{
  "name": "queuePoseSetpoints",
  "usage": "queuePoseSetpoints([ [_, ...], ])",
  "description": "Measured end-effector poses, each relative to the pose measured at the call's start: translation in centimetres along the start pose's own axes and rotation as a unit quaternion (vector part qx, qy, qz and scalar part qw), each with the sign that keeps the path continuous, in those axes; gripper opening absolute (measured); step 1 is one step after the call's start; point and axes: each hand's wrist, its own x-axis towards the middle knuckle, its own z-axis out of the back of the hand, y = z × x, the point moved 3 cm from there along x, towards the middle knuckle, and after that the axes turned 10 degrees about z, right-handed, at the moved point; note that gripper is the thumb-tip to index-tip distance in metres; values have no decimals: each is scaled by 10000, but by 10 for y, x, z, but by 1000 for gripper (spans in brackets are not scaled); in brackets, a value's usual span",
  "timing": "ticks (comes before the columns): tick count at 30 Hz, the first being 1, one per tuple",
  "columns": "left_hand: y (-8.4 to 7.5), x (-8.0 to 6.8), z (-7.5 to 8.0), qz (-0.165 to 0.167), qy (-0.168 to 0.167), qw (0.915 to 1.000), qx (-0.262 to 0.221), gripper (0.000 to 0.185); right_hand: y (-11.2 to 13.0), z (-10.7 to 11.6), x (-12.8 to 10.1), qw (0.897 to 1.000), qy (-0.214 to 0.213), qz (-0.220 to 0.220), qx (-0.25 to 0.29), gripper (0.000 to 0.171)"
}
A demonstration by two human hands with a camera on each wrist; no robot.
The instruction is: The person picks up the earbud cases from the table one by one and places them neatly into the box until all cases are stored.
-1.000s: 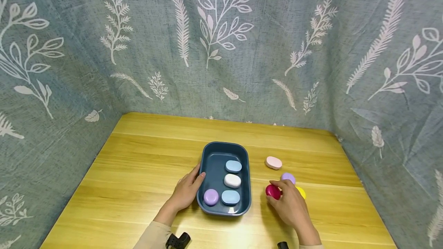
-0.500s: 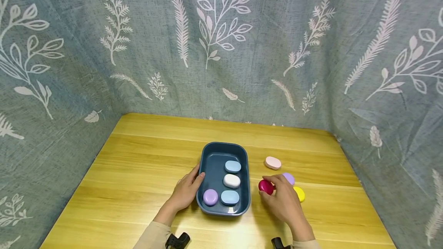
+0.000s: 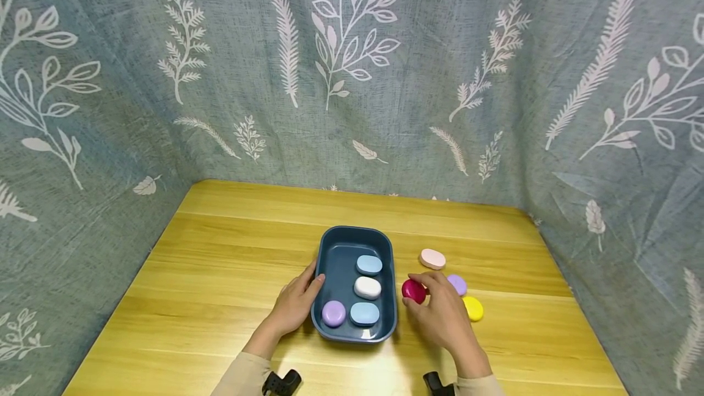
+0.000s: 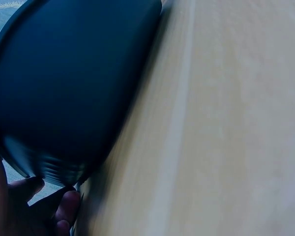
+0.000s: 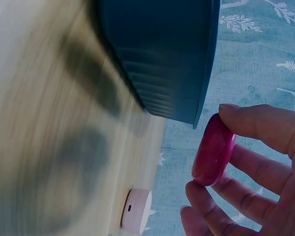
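**Red piece in my right hand, just outside the tray's right rim**

Step in hand, as I judge it: a transfer into the tray. My right hand pinches the red piece between thumb and fingers; the right wrist view shows it clear of the table. My left hand grips the tray's left wall, thumb at the rim, fingers along the outside, perhaps to steady it.

Next move, my reading: it calls for lifting the red piece over the right rim, then a release onto bare floor. Room shows along the left wall and toward the far-left corner. Risk: clipping the rim, or nudging the row behind it.

Position: red piece sits between my two hands, far nearer the right, about midway along the tray's right wall, just beside it, not over it.

Inside, down the right wall from the far end: blue piece, white piece, second blue piece at the near-right corner. Lilac piece at the near-left corner.

Loose on the table, between tray and the table's right edge: pink piece farthest off, then purple piece, yellow piece nearest me.
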Motion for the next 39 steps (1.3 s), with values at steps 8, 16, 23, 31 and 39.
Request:
queuePoseSetpoints([
  [8,-1,0,0,-16,-8,10000,3,66,8,-1,3,10000,-2,35,77,47],
  [16,-1,-1,0,35,-2,10000,-4,66,18,-4,6,9996,-105,269,73,46],
  [23,0,0,-1,24,-21,10000,0,66,23,-8,9,9995,-117,239,148,47],
  [31,-1,-1,-1,36,-32,10000,-32,65,28,-11,10,9992,-155,290,222,46],
  [39,-1,-1,0,70,-29,10000,-12,65,31,-14,11,9986,-218,394,272,45],
])
